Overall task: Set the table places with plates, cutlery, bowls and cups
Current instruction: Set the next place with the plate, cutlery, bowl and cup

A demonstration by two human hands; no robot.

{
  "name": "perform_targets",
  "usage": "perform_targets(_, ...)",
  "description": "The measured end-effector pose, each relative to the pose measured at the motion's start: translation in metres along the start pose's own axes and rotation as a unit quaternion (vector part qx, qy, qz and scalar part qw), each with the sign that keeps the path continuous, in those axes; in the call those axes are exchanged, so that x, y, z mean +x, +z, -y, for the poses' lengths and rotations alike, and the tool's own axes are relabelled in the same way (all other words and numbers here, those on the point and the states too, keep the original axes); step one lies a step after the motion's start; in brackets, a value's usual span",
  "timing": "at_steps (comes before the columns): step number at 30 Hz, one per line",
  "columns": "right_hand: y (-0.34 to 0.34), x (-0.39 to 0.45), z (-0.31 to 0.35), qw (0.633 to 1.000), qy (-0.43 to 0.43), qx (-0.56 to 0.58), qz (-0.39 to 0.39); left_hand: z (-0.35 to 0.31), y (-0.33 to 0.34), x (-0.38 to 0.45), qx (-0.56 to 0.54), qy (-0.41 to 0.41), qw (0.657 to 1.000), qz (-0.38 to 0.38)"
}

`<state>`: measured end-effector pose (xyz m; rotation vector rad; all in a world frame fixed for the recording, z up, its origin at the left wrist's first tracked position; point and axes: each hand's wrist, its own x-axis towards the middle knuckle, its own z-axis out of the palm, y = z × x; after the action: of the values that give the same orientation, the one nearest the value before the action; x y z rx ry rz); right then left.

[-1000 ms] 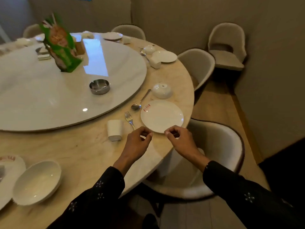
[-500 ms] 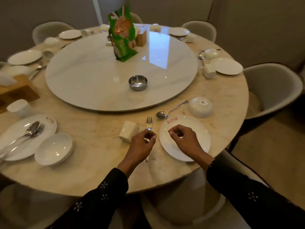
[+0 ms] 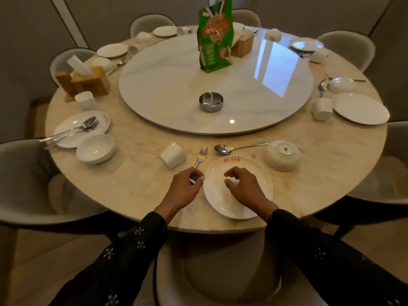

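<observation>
Here the left hand [image 3: 185,184] seemingly pinches the fork [image 3: 201,157]; right hand [image 3: 242,186] fingers spread.

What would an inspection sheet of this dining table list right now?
Surface: round marble table with a turntable.
Job's things: plate, fork left of it, spoon beyond, upturned bowl, cup on its side.
Clutter: ashtray, green packet, wooden holder.
Hands: left hand pinching the fork handle; right hand over the plate, empty.
Cables: nothing seen.
Surroundings: chairs, grey walls.
</observation>
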<state>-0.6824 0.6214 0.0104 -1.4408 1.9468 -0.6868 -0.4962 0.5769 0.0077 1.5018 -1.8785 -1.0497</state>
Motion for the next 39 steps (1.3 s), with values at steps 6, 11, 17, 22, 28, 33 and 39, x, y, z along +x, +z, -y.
perform_targets(6,-0.003,0.004,-0.005,0.988,-0.019,-0.132,0.076,0.002,-0.029,0.031,0.120,0.087,0.989,-0.032)
perform_targets(11,-0.001,0.010,-0.008,0.982,-0.012,-0.163,0.095,0.008,-0.071,0.076,0.278,0.139,0.949,-0.050)
perform_targets(17,0.010,0.008,-0.012,0.985,0.002,-0.161,0.062,0.016,-0.087,0.106,0.334,-0.029,0.940,0.068)
perform_targets(22,0.018,0.001,-0.017,0.988,-0.003,-0.153,0.032,0.025,-0.076,0.112,0.197,-0.047,0.974,0.101)
perform_targets(28,0.022,-0.001,-0.019,0.988,-0.004,-0.150,0.020,0.024,-0.079,0.124,0.178,0.031,0.976,0.119)
perform_targets(33,0.024,0.000,-0.017,0.989,0.008,-0.147,0.005,0.014,-0.091,0.143,0.157,0.095,0.966,0.183)
perform_targets(39,0.027,-0.002,-0.014,0.989,0.022,-0.148,-0.003,0.013,-0.094,0.163,0.195,0.094,0.946,0.240)
